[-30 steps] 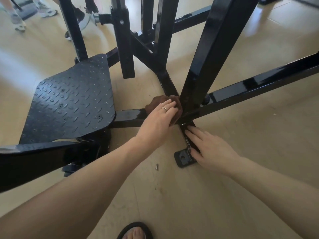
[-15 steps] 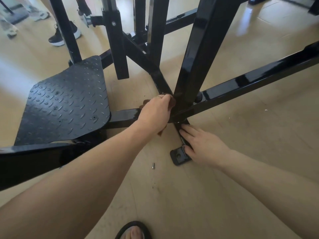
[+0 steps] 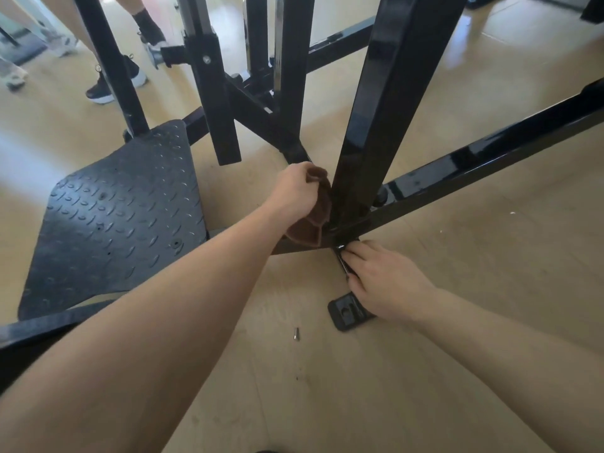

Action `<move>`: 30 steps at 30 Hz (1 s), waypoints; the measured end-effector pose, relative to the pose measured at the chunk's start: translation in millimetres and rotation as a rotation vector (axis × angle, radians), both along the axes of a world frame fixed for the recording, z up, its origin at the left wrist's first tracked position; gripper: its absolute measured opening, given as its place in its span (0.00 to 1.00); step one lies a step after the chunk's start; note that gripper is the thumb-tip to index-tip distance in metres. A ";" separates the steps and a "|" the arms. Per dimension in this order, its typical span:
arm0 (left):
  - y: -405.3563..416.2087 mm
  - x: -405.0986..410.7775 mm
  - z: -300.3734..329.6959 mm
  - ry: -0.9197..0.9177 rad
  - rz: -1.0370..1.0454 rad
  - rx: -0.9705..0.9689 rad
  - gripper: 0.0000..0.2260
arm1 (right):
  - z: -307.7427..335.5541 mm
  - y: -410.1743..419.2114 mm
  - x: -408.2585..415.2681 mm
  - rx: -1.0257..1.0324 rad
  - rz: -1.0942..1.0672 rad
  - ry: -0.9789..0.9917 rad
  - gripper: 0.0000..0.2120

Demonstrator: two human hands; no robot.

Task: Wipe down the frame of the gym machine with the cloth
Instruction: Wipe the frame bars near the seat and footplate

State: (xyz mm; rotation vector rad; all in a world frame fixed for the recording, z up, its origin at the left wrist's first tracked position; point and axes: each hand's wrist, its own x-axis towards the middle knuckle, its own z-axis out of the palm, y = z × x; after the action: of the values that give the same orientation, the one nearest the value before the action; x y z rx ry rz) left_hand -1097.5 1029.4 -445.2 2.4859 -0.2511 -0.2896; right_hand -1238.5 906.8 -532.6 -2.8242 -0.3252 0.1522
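Note:
The gym machine's black steel frame (image 3: 382, 103) rises as a thick slanted post from a low joint where floor bars meet. My left hand (image 3: 295, 191) holds a brown cloth (image 3: 312, 220) against the left face of that post, just above the joint. The cloth hangs down below the hand onto the low crossbar. My right hand (image 3: 382, 279) rests on the short floor leg under the joint, fingers laid along it, beside the leg's black foot pad (image 3: 346, 312).
A black checker-plate footplate (image 3: 121, 217) lies to the left. A long bar (image 3: 490, 161) runs off to the right. A small bolt (image 3: 296, 333) lies on the wooden floor. Other people's legs and shoes (image 3: 108, 83) stand at the far left.
My left hand has carried the cloth from the low crossbar up onto the post's left face, turning from flat to gripping. The right hand stays on the floor leg.

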 end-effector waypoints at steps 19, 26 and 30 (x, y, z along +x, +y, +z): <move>0.4 38.5 -48.3 0.279 -0.290 0.157 0.18 | -17.2 26.9 -9.0 -0.159 -0.076 -0.096 0.26; 3.3 68.7 -71.9 0.306 -0.284 0.105 0.20 | -19.5 40.0 0.9 -0.220 -0.087 -0.127 0.18; 8.5 81.9 -83.8 0.218 -0.341 0.094 0.19 | -28.9 37.2 3.5 -0.245 -0.102 -0.167 0.15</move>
State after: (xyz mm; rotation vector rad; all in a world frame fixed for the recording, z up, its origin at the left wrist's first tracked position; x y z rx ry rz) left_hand -1015.6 1037.9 -529.0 2.4692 -0.5820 -0.7231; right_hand -1235.0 944.0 -561.5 -3.0968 -0.2101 -0.0712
